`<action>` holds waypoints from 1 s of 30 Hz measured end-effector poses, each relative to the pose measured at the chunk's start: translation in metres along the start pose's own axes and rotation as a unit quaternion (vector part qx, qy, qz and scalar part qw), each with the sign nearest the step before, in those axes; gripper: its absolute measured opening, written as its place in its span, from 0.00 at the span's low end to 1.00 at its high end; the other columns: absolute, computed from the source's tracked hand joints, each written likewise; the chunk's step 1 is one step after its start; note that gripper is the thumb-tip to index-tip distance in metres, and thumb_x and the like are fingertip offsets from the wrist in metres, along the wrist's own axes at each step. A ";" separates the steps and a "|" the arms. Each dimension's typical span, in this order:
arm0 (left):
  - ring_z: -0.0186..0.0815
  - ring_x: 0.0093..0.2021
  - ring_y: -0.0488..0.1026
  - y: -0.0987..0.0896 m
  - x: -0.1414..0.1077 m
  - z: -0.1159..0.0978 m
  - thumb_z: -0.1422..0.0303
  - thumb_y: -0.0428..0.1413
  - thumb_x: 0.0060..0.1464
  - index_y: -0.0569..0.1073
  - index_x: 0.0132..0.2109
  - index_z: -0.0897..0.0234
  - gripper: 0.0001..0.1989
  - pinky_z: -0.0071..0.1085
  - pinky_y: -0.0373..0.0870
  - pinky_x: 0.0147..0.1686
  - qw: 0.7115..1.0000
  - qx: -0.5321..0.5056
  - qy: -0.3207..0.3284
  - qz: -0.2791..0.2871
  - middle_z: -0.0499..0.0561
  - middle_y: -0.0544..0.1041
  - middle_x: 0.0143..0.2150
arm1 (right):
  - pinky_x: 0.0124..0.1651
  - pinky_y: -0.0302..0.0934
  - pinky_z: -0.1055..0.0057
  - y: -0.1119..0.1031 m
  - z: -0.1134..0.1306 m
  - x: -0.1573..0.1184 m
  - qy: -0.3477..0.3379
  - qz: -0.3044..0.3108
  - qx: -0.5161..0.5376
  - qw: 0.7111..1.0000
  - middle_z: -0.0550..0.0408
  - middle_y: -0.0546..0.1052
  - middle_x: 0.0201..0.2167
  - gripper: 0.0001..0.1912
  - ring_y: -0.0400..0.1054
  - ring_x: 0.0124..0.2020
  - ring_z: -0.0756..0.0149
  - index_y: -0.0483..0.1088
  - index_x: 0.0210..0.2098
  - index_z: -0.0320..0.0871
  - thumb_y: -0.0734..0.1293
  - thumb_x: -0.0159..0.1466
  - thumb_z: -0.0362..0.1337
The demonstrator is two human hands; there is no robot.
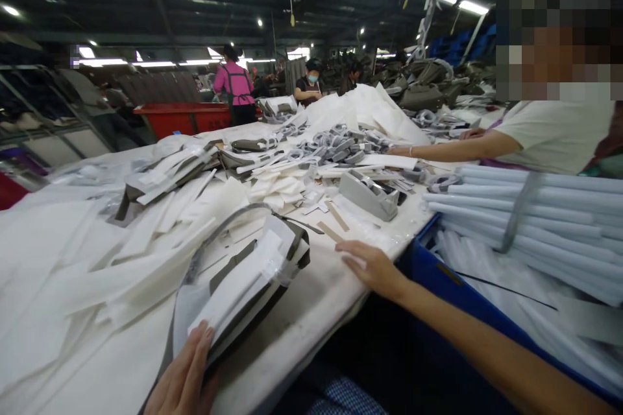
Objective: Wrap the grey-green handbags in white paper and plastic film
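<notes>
A folded olive-grey fabric bag point(246, 266) lies across the table's near edge, with white padding strips point(243, 279) on top and clear tape round its far end. My left hand point(187, 369) grips its near end, fingers on top; the thumb is hidden. My right hand point(372, 269) is over the table edge, fingers bent together round something small and whitish that I cannot make out. Just beyond its fingertips lie two tan strips point(337, 215). A grey tape dispenser point(367, 196) stands farther back, apart from both hands.
White sheets point(53, 259) cover the table's left side. Rolled grey straps point(341, 146) are heaped at the back. At right, a blue bin point(421, 256) holds plastic wrapping beside bundled white tubes point(549, 214). A co-worker's arm point(448, 150) reaches in from the right.
</notes>
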State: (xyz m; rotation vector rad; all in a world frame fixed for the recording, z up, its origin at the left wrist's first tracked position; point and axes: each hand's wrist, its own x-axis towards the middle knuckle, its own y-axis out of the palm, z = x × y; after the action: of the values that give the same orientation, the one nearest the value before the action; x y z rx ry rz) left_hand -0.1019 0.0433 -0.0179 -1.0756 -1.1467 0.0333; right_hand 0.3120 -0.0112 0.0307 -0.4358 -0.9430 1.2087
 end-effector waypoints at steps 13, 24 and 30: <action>0.43 0.59 0.73 0.003 -0.001 0.006 0.69 0.54 0.63 0.53 0.72 0.57 0.34 0.36 0.61 0.67 0.999 -0.006 0.033 0.005 0.51 0.66 0.67 | 0.53 0.68 0.49 -0.050 -0.105 0.054 0.103 0.007 -0.190 0.976 0.45 0.82 0.46 0.15 0.76 0.49 0.49 0.80 0.43 0.42 0.61 0.69 0.36; 0.41 0.56 0.75 0.006 -0.007 0.005 0.66 0.58 0.61 0.56 0.71 0.55 0.34 0.38 0.66 0.64 0.990 -0.018 -0.115 -0.079 0.48 0.69 0.65 | 0.50 0.69 0.68 -0.014 0.062 -0.028 -0.013 0.200 0.056 0.978 0.56 0.83 0.41 0.14 0.77 0.44 0.61 0.78 0.44 0.50 0.61 0.71 0.43; 0.43 0.60 0.72 -0.001 -0.004 -0.002 0.66 0.58 0.62 0.55 0.71 0.55 0.34 0.38 0.70 0.60 0.984 -0.033 -0.155 -0.074 0.51 0.69 0.65 | 0.66 0.56 0.44 0.048 0.039 -0.040 0.042 0.035 -0.097 0.994 0.39 0.70 0.62 0.28 0.62 0.64 0.46 0.66 0.63 0.43 0.63 0.69 0.51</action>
State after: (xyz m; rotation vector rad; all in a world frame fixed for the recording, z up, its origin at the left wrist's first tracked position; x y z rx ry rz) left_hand -0.1028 0.0394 -0.0202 -1.0656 -1.5165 0.0476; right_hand 0.2502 -0.0394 0.0024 -0.6749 -0.9819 1.1576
